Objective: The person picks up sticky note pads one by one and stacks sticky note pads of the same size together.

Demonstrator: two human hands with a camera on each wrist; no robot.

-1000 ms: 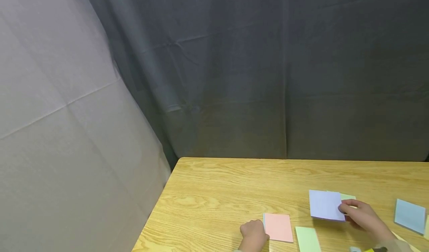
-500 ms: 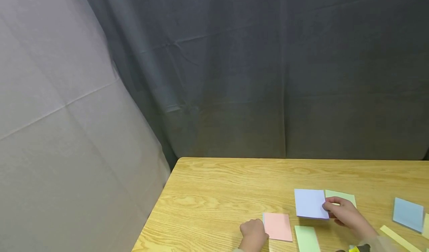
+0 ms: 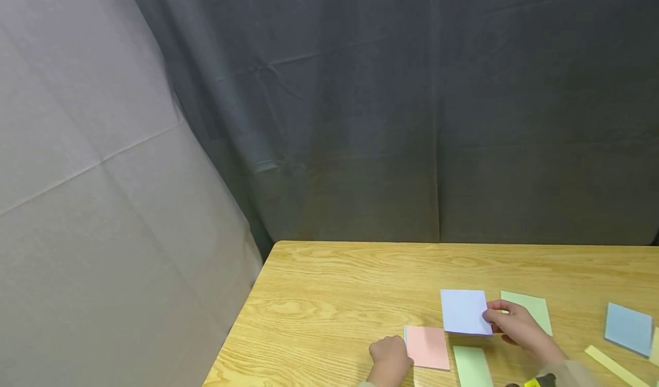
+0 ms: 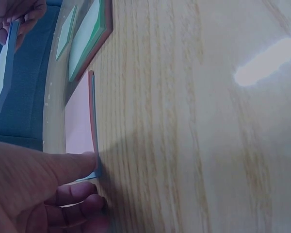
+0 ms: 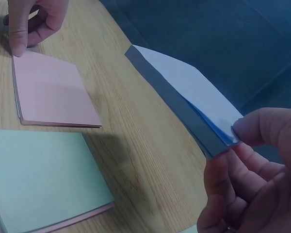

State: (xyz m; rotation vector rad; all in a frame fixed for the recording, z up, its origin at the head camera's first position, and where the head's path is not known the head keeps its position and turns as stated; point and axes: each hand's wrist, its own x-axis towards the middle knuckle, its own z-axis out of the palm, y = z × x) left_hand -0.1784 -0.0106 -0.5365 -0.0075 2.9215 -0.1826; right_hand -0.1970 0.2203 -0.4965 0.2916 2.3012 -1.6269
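My right hand (image 3: 517, 324) pinches a pale lavender sticky note pad (image 3: 463, 311) by its right side, thumb on top and fingers below. The pad is tilted above the table. In the right wrist view its top sheet (image 5: 179, 73) lifts slightly near the thumb. My left hand (image 3: 389, 361) is at the left edge of a pink sticky note pad (image 3: 428, 348), which has a bluish layer under it. The left wrist view has the left thumb (image 4: 80, 165) on the pad's corner, with the other fingers curled beside it.
A green pad (image 3: 472, 367) lies right of the pink one, and another green pad (image 3: 535, 310) is behind my right hand. Farther right are a blue pad (image 3: 627, 328) and a narrow yellow strip (image 3: 615, 367). Dark cloth (image 3: 350, 147) hangs behind the table (image 3: 319, 284).
My right hand has carried the lavender pad leftward, toward the pink pad, uncovering more of the green pad behind. My left hand has stayed in place.
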